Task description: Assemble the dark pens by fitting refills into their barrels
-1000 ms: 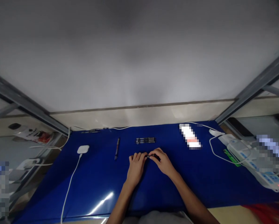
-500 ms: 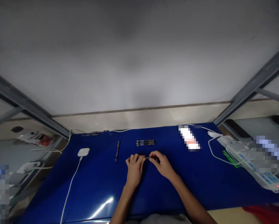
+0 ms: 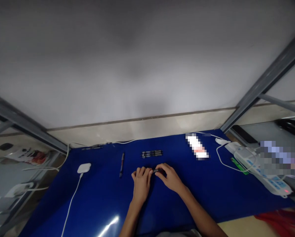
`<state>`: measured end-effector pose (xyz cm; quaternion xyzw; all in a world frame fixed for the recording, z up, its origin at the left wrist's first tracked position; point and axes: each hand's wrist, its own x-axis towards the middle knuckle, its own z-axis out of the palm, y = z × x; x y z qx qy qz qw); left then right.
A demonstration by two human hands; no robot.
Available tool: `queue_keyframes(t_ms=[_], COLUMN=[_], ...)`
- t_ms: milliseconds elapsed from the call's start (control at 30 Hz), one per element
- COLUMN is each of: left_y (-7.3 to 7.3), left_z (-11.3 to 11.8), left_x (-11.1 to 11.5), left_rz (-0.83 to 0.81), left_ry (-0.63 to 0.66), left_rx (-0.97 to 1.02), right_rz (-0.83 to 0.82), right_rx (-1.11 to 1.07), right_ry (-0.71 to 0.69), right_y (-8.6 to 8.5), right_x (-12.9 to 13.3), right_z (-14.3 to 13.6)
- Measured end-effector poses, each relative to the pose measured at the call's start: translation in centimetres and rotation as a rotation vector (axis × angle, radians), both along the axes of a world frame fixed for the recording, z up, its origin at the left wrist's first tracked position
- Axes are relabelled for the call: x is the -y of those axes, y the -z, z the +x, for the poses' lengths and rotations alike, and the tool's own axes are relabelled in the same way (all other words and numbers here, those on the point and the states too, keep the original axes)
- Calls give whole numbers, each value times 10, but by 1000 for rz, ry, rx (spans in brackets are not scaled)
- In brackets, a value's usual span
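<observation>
A dark pen (image 3: pixel 157 170) lies crosswise on the blue tabletop (image 3: pixel 93 200), with its middle showing between my two hands. My left hand (image 3: pixel 142 181) is closed on its left end, fingers bent over it and the tip hidden. On the other end, thumb and fingers of my right hand (image 3: pixel 171 177) pinch the pen. Just beyond my hands, a small row of dark pens (image 3: pixel 151 153) lies side by side. Another pen (image 3: pixel 122 164) lies alone to the left, pointing away from me.
A white earbud case (image 3: pixel 84 168) with a cable sits at the left. More pens (image 3: pixel 92 148) lie along the back edge. A blurred-out bright rectangle (image 3: pixel 197 147) is at the back right. Further right are a power strip (image 3: pixel 268 176) and a green item (image 3: pixel 239 165).
The camera view has tilted and shifted slightly. Both hands stay on the same pen, and the right fingers have shifted a little around its end.
</observation>
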<state>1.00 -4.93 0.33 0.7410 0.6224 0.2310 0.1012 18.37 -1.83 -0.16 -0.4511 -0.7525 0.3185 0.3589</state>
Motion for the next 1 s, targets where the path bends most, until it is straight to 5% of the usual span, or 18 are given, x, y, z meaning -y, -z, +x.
queue_keyframes(t_ms=[533,1000], left_y=[0,4], left_z=[0,1], left_x=[0,-2], left_rz=[-13,-20], left_ry=[135,100], left_rx=[11,-82], right_rz=[44,119], right_rx=[74,159], right_ry=[31,28], right_y=[3,8], right_x=[-3,-2], right_z=[0,-1])
